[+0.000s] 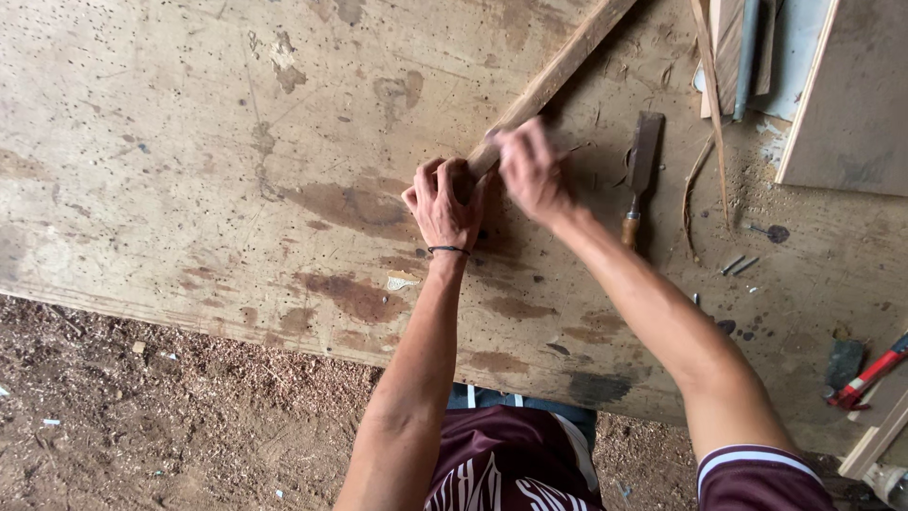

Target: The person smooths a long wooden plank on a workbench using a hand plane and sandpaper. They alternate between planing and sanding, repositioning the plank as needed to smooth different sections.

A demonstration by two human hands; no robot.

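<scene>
Wooden strip (558,68), long and narrow, weathered brown, lying at a slant across the stained plywood worktop (189,142), its far end running off the top edge of view and its near end at the middle of the board, under both hands. Left hand (443,203): fingers curled tight around the near end of the strip, knuckles up, a dark band on the wrist. Right hand (532,170): set on the strip just beyond the left, blurred; fingers bent over the wood, though whether they clasp it or something small against it cannot be told. Chisel (641,170): wooden handle, flat dark blade, lying on the worktop just right of the right hand, apart from it. Thin curved wood sliver (711,104): right of the chisel, running toward the top edge. Two small nails (738,266): on the board near the right forearm. Pale board (846,95): upper right corner. Red-handled tool (875,371): at the right edge, only partly in view. Ground (142,416): bare earth scattered with sawdust, below the worktop's near edge.
</scene>
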